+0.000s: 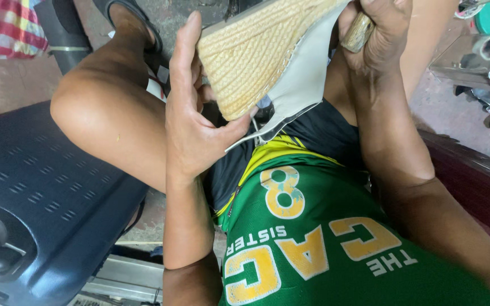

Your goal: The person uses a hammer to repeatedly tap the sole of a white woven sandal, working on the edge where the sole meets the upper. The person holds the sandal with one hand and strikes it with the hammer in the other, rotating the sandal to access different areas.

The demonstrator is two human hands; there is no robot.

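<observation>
Left hand (191, 122) raised, fingers straight, thumb hooked; right hand (378, 31) fisted in a tight grip

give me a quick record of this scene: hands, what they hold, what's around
left hand: open, thumb and fingers steadying the shoe sole
right hand: shut on a tool handle, working end hidden
shoe: tan ribbed sole up, pale upper hanging loose
lap: green jersey, dark shorts
left side: dark blue suitcase
</observation>
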